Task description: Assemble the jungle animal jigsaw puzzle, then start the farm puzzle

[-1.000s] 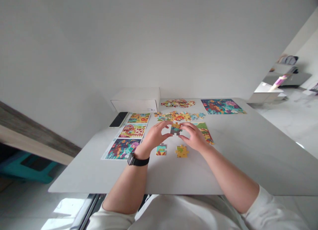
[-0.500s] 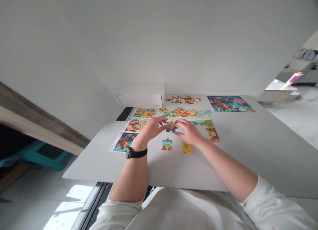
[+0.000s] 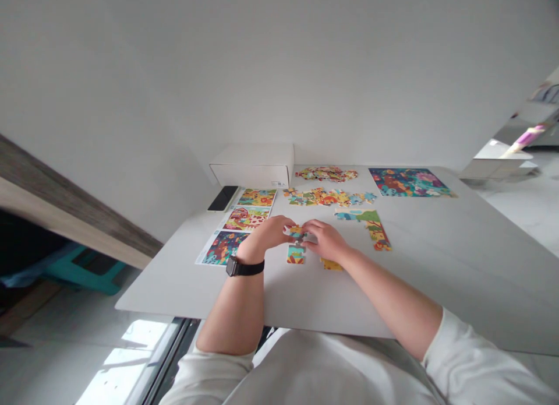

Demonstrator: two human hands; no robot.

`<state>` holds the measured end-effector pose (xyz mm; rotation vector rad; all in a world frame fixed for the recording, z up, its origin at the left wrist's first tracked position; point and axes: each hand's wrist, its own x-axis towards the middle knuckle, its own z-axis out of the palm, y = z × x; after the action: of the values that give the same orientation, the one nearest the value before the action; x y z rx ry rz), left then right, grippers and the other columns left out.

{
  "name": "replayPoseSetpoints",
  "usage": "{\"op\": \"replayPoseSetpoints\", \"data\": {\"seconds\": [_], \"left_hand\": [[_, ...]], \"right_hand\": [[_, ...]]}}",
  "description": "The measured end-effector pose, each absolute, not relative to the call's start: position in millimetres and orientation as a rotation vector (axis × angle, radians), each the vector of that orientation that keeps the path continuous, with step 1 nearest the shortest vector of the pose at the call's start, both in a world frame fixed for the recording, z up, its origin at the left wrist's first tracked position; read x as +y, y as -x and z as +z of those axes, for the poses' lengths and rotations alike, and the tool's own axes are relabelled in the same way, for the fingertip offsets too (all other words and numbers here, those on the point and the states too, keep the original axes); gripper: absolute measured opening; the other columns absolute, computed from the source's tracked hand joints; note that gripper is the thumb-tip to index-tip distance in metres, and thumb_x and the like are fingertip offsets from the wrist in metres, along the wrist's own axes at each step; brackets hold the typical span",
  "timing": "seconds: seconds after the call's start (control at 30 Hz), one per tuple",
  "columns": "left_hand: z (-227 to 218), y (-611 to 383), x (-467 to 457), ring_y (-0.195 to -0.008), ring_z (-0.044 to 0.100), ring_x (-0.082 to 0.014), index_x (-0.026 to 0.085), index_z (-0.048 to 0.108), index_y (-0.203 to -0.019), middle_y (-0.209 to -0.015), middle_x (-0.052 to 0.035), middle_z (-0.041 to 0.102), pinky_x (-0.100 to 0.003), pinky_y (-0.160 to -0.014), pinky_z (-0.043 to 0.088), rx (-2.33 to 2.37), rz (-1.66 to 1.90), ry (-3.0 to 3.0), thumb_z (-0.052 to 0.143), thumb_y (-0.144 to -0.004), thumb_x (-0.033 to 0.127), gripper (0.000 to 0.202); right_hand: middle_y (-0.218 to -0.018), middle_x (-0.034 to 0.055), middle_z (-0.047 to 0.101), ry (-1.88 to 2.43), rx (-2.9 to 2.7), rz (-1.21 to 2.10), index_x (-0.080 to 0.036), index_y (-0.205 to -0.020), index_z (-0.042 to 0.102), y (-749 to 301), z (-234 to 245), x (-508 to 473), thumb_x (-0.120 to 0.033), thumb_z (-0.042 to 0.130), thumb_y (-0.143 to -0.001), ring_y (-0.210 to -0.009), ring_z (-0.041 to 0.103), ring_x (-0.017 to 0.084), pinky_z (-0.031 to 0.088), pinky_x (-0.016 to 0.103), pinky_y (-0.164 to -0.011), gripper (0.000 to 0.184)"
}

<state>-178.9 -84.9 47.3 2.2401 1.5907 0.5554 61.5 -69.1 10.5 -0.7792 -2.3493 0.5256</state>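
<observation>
A jigsaw piece (image 3: 296, 232) is pinched between the narrowed fingers of the left hand (image 3: 269, 233) and right hand (image 3: 325, 242), just beside a teal piece (image 3: 296, 254) lying on the table (image 3: 437, 277).

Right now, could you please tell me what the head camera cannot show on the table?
Head view:
The puzzle piece between the hands: edges hidden by the left hand and right hand.
The yellow puzzle piece: partly covered by the right hand.
The far heap of puzzle pieces: too small to tell apart.
</observation>
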Motion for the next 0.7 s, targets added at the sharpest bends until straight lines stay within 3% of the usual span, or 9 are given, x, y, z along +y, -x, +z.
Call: {"op": "replayPoseSetpoints", "data": {"seconds": [0.4, 0.7], "left_hand": [[41, 170, -82, -0.096, 0.076, -0.0297, 0.023, 0.083, -0.108, -0.106, -0.0114, 0.081, -0.036, -0.089, 0.058, 1.645, 0.386, -2.397, 0.087, -0.073, 0.022, 0.035], [35, 171, -80, -0.09, 0.074, -0.0273, 0.023, 0.083, -0.103, -0.099, -0.0094, 0.078, -0.034, -0.083, 0.057, 1.643, 0.435, -2.397, 0.088, -0.073, 0.022, 0.031]], "right_hand": [[-0.126, 0.0089, 0.074, 0.897, -2.465, 0.44, -0.025, -0.115, 0.078, -59, 5, -69, -0.017, 0.083, -0.086, -0.115, 0.07, 0.027, 0.053, 0.045, -0.105, 0.03], [-0.126, 0.0094, 0.075, 0.947, -2.512, 0.356, -0.024, -0.117, 0.079, -59, 1, -67, -0.021, 0.079, -0.091, -0.114, 0.067, 0.029, 0.051, 0.046, -0.104, 0.026]]}}
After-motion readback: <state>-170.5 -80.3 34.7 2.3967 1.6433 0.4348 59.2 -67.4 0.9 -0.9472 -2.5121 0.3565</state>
